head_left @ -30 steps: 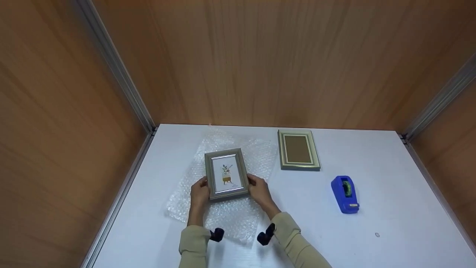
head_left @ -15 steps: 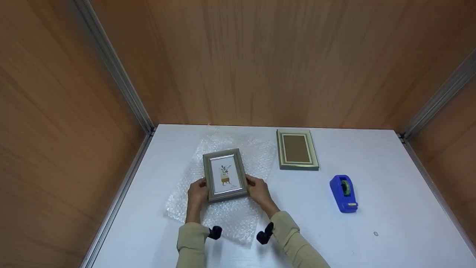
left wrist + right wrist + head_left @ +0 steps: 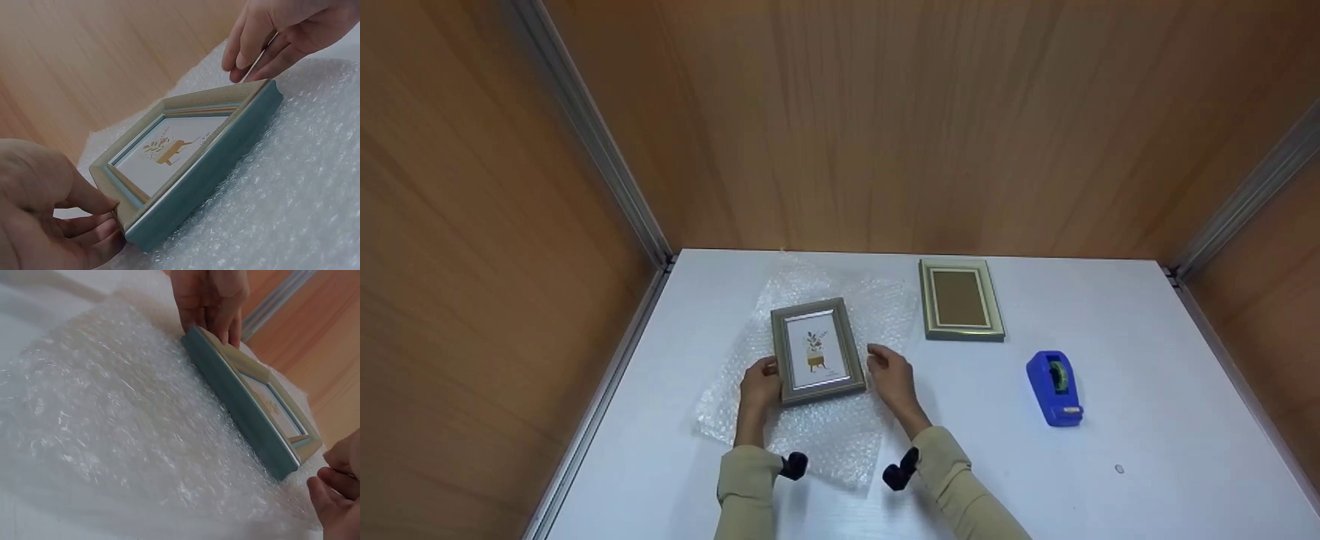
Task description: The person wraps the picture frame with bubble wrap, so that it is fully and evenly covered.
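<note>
A picture frame (image 3: 817, 351) with a drawing of a potted plant lies on a sheet of bubble wrap (image 3: 840, 450); its rim is beige-grey on top and teal on its outer side in the left wrist view. My left hand (image 3: 760, 390) holds the frame's left edge near the lower corner, thumb (image 3: 93, 197) on top and the other fingers at the side. Just off the opposite edge is my right hand (image 3: 894, 379), its fingers loosely bent. In the right wrist view a gap shows between the right fingertips (image 3: 323, 478) and the frame corner.
A second frame (image 3: 997, 315) with a brown inside lies at the back, right of the wrap. Farther right stands a blue tape dispenser (image 3: 1042, 375) with a green roll. A small ring-shaped bit (image 3: 1119, 469) lies near it. Wooden walls (image 3: 885, 135) enclose the white table (image 3: 1117, 322).
My right hand has let go of the frame's right edge and moved slightly right. The left hand keeps its hold, and the frame has barely moved.
</note>
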A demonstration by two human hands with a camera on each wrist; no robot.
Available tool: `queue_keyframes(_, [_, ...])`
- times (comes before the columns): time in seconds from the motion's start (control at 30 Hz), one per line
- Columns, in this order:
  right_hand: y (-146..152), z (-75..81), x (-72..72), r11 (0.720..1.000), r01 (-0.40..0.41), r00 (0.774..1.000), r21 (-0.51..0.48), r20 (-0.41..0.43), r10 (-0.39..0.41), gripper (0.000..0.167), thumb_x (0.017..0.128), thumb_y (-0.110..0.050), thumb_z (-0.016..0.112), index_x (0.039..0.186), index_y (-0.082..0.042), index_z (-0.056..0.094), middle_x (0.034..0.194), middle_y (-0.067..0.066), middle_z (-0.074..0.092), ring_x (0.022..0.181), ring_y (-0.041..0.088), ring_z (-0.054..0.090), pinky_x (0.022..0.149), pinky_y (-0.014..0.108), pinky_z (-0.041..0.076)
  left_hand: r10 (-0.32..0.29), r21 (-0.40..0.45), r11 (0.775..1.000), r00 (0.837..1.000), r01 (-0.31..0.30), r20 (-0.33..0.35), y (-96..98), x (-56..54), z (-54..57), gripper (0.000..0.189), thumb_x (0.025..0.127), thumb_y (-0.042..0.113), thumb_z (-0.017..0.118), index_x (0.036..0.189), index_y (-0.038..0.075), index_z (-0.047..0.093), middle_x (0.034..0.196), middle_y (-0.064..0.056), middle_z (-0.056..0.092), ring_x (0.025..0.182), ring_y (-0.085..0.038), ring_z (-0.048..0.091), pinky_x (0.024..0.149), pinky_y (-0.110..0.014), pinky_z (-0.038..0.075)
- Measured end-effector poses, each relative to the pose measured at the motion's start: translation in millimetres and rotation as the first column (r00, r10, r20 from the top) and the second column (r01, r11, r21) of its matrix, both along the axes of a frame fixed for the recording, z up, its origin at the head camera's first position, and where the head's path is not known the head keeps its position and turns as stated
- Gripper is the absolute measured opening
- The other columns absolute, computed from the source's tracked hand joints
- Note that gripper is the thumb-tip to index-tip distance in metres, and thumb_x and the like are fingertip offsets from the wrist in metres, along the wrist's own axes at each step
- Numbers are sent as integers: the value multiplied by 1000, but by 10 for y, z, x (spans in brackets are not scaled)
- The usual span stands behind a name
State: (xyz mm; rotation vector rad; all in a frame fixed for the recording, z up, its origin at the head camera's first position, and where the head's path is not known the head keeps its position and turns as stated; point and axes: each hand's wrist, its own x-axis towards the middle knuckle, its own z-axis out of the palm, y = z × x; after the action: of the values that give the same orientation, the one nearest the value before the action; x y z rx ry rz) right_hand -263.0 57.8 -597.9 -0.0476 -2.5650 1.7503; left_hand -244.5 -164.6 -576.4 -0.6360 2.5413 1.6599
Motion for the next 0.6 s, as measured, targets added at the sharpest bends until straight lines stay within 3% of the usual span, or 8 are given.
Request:
queue_keyframes(0.13, [104,-18,-32,983,162,981,-85,-98,-170,29,92,0,56,120,4,61,119,22,63,110,34,61,94,41,52,5,11,1000,1000,-5,8,-2,-7,6,49,82,-4,47,131,-7,51,121,-27,60,113,-37,57,96,-43,48])
queue_keyframes(0.27, [184,-27,-78,961,259,959,-99,-89,-268,37,91,1,57,127,6,54,126,26,56,116,38,56,98,43,49,7,14,1000,1000,-7,7,-15,-13,1,48,84,-3,48,132,-7,50,123,-27,59,115,-38,56,99,-44,46])
queue_keyframes(0.43, [274,-21,-149,948,294,956,-122,37,-292,45,93,-6,55,135,6,45,134,25,50,125,39,50,104,44,44,7,16,1000,1000,-7,1,-10,-18,-21,47,84,-3,48,131,-6,51,122,-27,59,115,-38,56,98,-45,47])
queue_keyframes(0.6, [320,-23,-224,943,289,956,-163,87,-278,39,95,-8,54,132,4,50,126,23,58,118,34,56,99,39,48,15,50,999,998,-18,54,4,-21,-32,49,85,-3,46,134,-2,50,125,-24,58,115,-35,56,96,-43,48])
